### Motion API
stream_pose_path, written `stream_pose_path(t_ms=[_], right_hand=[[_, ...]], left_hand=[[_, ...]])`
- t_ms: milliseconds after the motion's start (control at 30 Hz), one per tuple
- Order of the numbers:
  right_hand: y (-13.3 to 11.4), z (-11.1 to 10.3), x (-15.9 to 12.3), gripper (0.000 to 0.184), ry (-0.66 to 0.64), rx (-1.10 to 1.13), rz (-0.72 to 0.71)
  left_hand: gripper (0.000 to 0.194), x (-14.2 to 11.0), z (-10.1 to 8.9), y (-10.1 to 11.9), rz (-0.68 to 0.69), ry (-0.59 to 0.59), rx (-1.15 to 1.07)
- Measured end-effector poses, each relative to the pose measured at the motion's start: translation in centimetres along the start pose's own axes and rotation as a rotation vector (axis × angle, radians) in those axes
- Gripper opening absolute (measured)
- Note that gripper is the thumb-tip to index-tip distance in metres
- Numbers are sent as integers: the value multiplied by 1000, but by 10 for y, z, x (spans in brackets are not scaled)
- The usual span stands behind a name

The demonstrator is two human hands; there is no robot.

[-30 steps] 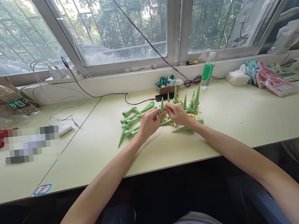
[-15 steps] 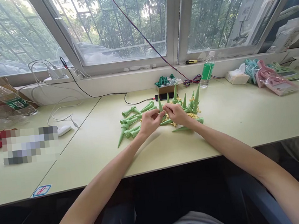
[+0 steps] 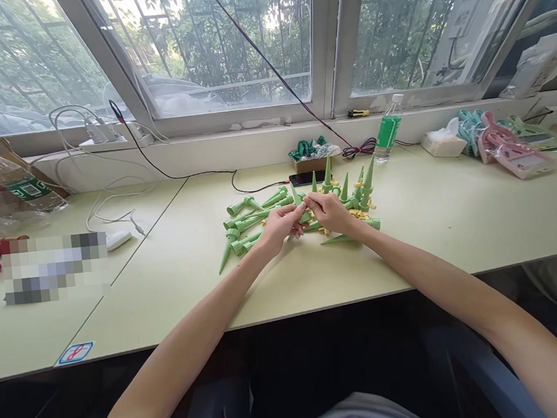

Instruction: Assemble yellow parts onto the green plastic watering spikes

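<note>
A green plant watering spike (image 3: 295, 193) points upward between my two hands, its lower part hidden by fingers. My left hand (image 3: 280, 226) is closed around it from the left, thumb pressed near its side. My right hand (image 3: 326, 211) is curled shut against the same spike, fingertips meeting the left thumb; whether a small yellow part is pinched there is hidden. Left of the hands lies a pile of green spikes (image 3: 243, 223). Several spikes (image 3: 366, 191) stand upright on the right, with small yellow valve pieces (image 3: 359, 214) around them. One spike (image 3: 339, 238) lies under my right wrist.
Behind the pile are a black phone (image 3: 304, 179) on a cable and a small box (image 3: 312, 165). A green-labelled bottle (image 3: 386, 129) stands at the back right, near a tissue pack (image 3: 444, 144) and pink bagged items (image 3: 509, 147). White cables (image 3: 111, 215) lie left.
My left hand has turned slightly, its fingers lower and more extended. The held spike now tilts a little to the left. My right hand stays nearly in place.
</note>
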State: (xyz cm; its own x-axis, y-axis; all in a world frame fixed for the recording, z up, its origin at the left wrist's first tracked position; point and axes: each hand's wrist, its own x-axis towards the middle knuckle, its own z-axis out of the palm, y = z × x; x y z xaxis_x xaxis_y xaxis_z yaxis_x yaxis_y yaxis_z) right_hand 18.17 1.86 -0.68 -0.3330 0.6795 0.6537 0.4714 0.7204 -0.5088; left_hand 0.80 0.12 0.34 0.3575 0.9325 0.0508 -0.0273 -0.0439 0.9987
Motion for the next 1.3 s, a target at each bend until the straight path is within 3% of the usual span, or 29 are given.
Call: stream_pose_path(t_ms=[200, 433, 533, 800, 1033, 1300], right_hand=[[-2, -2, 1, 31, 0, 18, 6], [-4, -2, 1, 33, 6, 34, 7], [-4, -1, 1, 34, 5, 31, 12], [0, 0, 0, 33, -2, 15, 3], [-3, -3, 0, 33, -22, 13, 4], [-3, -2, 1, 33, -21, 17, 6]], left_hand=[[53, -3, 2, -3, 304, 101, 316], [50, -1, 1, -3, 513, 194, 545], [51, -2, 1, -2, 449, 168, 480], [51, 1, 0, -2, 70, -2, 68], [55, -3, -2, 0, 307, 47, 353], [52, -2, -2, -2, 378, 109, 470]])
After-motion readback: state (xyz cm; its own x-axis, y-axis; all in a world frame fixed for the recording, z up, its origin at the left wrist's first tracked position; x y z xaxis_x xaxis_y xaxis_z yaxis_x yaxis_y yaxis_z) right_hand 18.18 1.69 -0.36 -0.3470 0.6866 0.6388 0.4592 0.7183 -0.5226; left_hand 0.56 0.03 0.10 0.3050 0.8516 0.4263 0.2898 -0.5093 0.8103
